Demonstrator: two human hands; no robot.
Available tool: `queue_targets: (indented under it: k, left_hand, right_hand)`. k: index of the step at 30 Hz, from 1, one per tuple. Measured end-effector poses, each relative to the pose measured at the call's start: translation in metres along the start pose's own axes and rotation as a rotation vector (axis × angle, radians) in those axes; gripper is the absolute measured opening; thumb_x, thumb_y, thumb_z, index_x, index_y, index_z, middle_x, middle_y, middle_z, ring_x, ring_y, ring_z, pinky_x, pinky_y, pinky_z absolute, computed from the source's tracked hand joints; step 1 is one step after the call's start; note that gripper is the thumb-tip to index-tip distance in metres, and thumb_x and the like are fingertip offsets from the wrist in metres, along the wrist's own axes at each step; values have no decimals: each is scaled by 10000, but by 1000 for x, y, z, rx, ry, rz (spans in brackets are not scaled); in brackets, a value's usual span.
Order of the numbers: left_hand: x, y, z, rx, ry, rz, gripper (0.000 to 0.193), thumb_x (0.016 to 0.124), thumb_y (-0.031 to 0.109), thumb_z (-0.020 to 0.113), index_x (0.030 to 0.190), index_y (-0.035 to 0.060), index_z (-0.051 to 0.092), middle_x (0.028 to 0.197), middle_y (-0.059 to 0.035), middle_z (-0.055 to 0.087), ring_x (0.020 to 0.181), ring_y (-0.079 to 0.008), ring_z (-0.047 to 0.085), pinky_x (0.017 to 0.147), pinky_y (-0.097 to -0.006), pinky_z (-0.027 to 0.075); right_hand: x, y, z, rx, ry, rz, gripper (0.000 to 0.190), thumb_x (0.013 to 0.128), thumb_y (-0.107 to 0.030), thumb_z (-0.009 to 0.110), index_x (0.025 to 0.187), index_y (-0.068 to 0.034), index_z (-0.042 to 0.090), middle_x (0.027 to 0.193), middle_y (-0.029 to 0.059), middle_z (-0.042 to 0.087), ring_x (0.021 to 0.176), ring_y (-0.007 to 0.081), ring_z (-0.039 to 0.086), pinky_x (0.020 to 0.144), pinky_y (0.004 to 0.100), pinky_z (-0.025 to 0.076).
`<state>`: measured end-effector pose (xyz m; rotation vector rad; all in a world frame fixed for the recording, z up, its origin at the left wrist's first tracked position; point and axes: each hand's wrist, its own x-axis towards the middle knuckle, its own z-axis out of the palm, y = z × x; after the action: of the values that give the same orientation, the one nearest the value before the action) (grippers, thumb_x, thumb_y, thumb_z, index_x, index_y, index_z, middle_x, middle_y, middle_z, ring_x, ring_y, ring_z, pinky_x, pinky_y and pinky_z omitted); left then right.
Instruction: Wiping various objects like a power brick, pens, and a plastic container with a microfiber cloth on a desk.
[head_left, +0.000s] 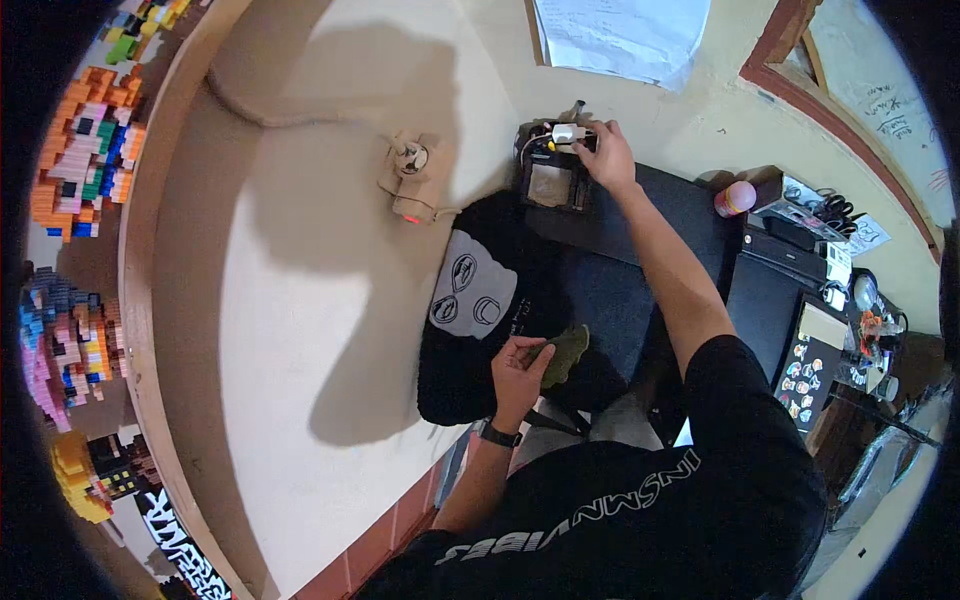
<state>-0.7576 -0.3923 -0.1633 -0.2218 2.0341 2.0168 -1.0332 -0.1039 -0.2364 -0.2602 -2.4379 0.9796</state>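
My left hand (517, 375) pinches a green cloth (568, 356) between thumb and fingers, above a black fuzzy cushion or cover. On that black cover (450, 379) is a grey patch (474, 285) with a printed cartoon face. My right hand (611, 159) reaches to the far end of the black desk (664, 210). Its thumb and fingers are at a white power adapter (568, 133), which they appear to grip. Below the adapter stands a black desk organizer (556, 187) with cables and small items in its top.
A wall socket with a plugged-in adapter (412, 202) is at the left. Along the right stand a pink-capped bottle (735, 199), a box holding scissors (810, 202) and a sticker-covered black case (802, 379). Papers (622, 37) hang on the wall. Brick figures (86, 154) line a shelf.
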Motion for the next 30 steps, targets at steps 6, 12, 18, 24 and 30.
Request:
queue_targets:
  k: [6, 12, 18, 24, 30]
  left_hand:
    - [-2, -8, -2, 85, -3, -23, 170, 892, 15, 746, 1019, -19, 638, 937, -87, 708, 830, -109, 670, 730, -259, 547]
    - [-1, -3, 6, 8, -17, -10, 173, 892, 13, 746, 1025, -18, 638, 938, -79, 710, 815, -104, 664, 726, -250, 540]
    - [-4, 8, -1, 12, -14, -19, 168, 896, 15, 745, 1024, -12, 639, 958, -65, 706, 847, -96, 654, 754, -239, 526]
    - [-2, -6, -11, 17, 42, -58, 168, 901, 42, 751, 1022, -5, 644, 958, -61, 702, 864, -94, 647, 774, -236, 514]
    - [-5, -11, -17, 59, 59, -49, 169, 902, 65, 758, 1004, -7, 644, 935, -46, 684, 856, -96, 638, 786, -241, 513]
  right_hand:
    - [4, 5, 1, 94, -214, -82, 219, 831, -189, 730, 971, -22, 705, 943, 179, 651, 866, 368, 664, 803, 456, 537]
    - [15, -10, 13, -125, -231, -110, 168, 862, -186, 675, 920, -32, 709, 966, 187, 654, 902, 396, 658, 801, 496, 532]
    - [-22, 0, 0, 151, -48, 82, 196, 855, -188, 685, 966, -27, 703, 976, 202, 647, 883, 397, 647, 804, 483, 528]
    - [-134, 90, -26, -281, 111, 434, 386, 826, -255, 742, 1131, -53, 619, 1109, 191, 563, 1017, 398, 578, 868, 501, 484]
    - [-152, 112, -31, -505, -138, 405, 505, 823, -316, 737, 1257, -92, 609, 1223, 149, 518, 1202, 339, 489, 943, 503, 422]
